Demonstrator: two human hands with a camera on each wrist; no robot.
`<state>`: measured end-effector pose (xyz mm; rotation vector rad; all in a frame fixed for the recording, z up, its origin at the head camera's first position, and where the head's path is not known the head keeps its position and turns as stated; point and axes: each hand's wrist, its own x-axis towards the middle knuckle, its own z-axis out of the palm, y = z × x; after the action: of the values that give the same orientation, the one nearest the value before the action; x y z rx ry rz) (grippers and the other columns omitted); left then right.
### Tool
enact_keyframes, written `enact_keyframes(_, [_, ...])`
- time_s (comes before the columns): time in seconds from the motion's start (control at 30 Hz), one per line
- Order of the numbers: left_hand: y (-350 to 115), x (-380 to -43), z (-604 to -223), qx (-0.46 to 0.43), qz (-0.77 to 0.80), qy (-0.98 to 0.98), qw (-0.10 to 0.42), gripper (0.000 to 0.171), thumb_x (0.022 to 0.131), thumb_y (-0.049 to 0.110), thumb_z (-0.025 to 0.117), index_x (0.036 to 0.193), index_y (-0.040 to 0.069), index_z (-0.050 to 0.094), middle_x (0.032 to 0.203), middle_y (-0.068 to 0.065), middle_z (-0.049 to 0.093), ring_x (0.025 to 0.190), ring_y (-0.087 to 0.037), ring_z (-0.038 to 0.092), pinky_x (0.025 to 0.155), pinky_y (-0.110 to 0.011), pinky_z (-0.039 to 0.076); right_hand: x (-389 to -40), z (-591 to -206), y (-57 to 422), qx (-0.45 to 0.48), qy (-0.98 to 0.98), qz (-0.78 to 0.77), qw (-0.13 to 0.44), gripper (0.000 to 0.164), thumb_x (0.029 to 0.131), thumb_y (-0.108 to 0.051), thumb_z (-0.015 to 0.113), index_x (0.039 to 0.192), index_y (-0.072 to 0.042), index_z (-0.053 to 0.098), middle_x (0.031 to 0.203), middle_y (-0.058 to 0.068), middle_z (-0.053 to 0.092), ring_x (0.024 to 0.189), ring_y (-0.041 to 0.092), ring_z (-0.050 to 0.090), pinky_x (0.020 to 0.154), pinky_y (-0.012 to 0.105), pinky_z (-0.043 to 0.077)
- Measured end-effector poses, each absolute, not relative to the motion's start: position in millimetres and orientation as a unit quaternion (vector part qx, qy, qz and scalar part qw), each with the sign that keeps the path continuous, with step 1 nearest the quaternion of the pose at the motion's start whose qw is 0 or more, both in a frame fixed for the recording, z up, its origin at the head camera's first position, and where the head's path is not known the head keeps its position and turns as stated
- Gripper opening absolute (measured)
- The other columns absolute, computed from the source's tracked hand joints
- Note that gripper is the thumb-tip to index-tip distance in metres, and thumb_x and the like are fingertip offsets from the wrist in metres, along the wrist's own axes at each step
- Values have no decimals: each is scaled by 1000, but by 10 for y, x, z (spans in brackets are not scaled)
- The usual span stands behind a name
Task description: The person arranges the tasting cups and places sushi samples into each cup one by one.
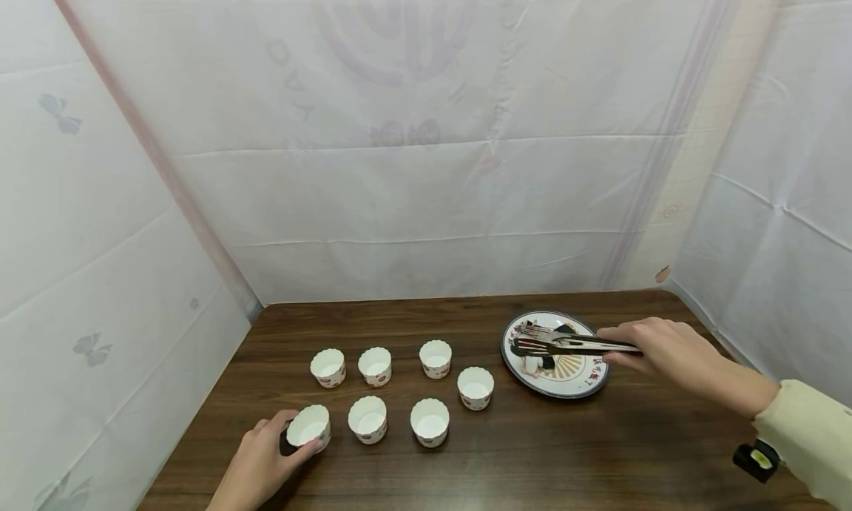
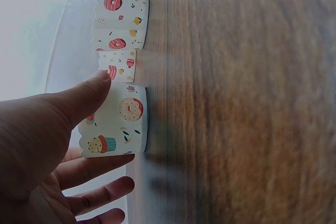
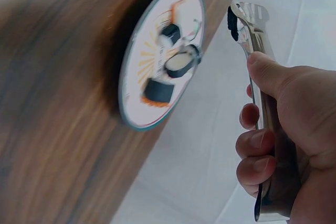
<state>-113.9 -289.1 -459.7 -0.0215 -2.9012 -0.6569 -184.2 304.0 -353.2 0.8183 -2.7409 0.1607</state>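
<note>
Fingers, right hand (image 1: 668, 352): curled around the handle of the tongs (image 1: 579, 343); my thumb lies along one side.
Piece at tips: one dark-and-white sushi piece (image 3: 233, 23), apparently pinched between the tong tips and apart from the plate (image 1: 586, 383).
Tongs, long axis: nearly level across my head view; handle to the right, tips to the left, above the plate.
Tips to nearest cup: the rightmost cup (image 1: 475, 388) lies left of the tips and closer to my body, just beside the plate.
Nearer hand: right for the plate; left for the leftmost front cup (image 1: 310, 427).
Fingers, left hand (image 1: 258, 455): thumb and index finger grip the leftmost front cup; at least two other fingers stand off it.
Plate contents: several sushi pieces (image 3: 159, 91), some dark-wrapped, over a printed fan pattern.
Cups: seven, all upright, white interiors showing, printed outside.
Support: brown wood-grain table (image 1: 532, 459).
</note>
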Motion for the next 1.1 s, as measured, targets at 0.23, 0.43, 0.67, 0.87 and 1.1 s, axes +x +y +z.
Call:
enact_keyframes(0.23, [-2878, -1132, -4600, -14, -221, -971, 94, 65, 78, 46, 89, 117, -1, 67, 100, -12, 72, 91, -32, 69, 73, -51, 56, -1934, -3449, 2726, 327, -933, 66, 138, 35, 93, -37, 76, 123, -19, 77, 109, 0, 77, 90, 21, 74, 59, 37, 56])
enact_keyframes(0.43, [-2867, -1125, -4602, -11, -220, -971, 94, 65, 78, 45, 89, 117, -2, 67, 99, -12, 73, 91, -33, 69, 73, -51, 56, -2002, -3448, 2401, 351, -924, 77, 133, 36, 94, -34, 76, 125, -17, 76, 113, 1, 77, 91, 19, 74, 63, 35, 57])
enact_keyframes(0.67, [-2864, -1127, -4617, -11, -217, -971, 96, 65, 77, 45, 89, 116, -2, 68, 99, -13, 73, 90, -33, 69, 74, -51, 56, -2058, -3457, 2040, 382, -912, 86, 125, 35, 95, -33, 75, 124, -14, 76, 111, 2, 77, 80, 15, 73, 56, 28, 52])
enact_keyframes(0.87, [-2868, -1119, -4615, -14, -222, -970, 99, 65, 77, 46, 89, 117, -1, 68, 98, -12, 72, 90, -32, 69, 73, -50, 56, -2093, -3466, 1762, 412, -898, 90, 124, 35, 97, -35, 73, 124, -14, 75, 114, 1, 76, 89, 17, 74, 64, 35, 57])
enact_keyframes(1.1, [-2868, -1132, -4593, -14, -223, -970, 96, 68, 78, 48, 88, 118, -2, 67, 98, -14, 72, 89, -33, 69, 72, -50, 56, -2123, -3506, 1486, 437, -886, 107, 112, 34, 97, -35, 71, 125, -16, 74, 112, -2, 76, 93, 15, 73, 69, 37, 58])
